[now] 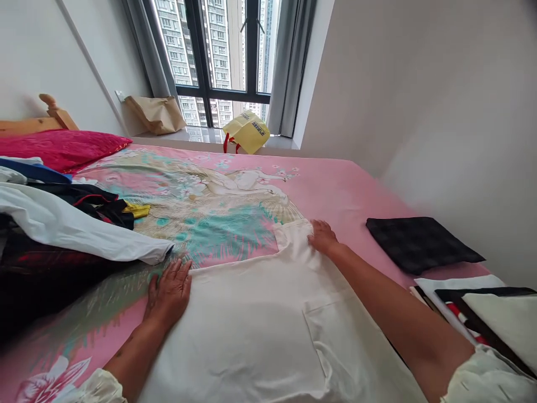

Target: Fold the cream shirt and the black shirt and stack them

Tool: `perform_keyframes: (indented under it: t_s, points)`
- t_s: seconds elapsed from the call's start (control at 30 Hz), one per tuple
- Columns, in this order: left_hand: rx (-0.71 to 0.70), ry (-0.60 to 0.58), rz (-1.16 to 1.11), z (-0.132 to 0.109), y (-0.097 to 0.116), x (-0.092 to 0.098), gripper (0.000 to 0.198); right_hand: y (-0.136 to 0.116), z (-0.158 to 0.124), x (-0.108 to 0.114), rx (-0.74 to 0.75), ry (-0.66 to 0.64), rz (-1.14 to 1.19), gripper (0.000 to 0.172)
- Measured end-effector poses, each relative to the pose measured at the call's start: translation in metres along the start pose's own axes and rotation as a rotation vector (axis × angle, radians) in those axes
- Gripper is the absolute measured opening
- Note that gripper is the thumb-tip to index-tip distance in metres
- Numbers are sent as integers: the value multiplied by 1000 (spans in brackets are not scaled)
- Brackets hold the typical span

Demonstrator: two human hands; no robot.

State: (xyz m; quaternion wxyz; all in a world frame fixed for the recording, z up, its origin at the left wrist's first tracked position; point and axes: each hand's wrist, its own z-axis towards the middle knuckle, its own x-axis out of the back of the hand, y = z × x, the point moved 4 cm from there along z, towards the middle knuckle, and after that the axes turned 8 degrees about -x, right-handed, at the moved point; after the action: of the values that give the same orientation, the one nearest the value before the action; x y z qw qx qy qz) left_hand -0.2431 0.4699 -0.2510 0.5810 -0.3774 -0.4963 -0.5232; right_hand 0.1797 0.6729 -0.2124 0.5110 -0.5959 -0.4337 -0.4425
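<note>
White garment (260, 313) lies under both hands (168, 291) (322, 236) (flat, on bed (335, 190)).

From my remote view, the only print I can find sits on the yellow bag (248, 131) on the windowsill: a small dark band of characters near its top edge, too small and blurred for me to read. I see no lettering, brand, number or sign that I can make out on the clothes, the bedsheet or the brown paper bag (156, 113).
</note>
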Motion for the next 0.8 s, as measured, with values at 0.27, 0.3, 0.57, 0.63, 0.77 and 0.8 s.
perform_keyframes:
  t_s: [0.27,0.3,0.57,0.63,0.77,0.8]
  points:
    - [4,7,-15,-1,3,3,46,-21,59,-16,-182,-149,201,77]
    - [4,7,-19,-1,2,3,46,-21,56,-14,-171,-149,245,71]
    - [-47,-93,-60,20,-10,15,46,6,-2,58,-30,-96,673,49]
    - [-71,-161,-83,27,-11,27,39,17,-21,82,24,-87,764,39]
    - [-121,-161,-91,15,-8,73,20,37,-66,124,114,-27,898,32]
    - [-129,-147,-92,6,-7,87,20,43,-80,133,135,-11,923,32]
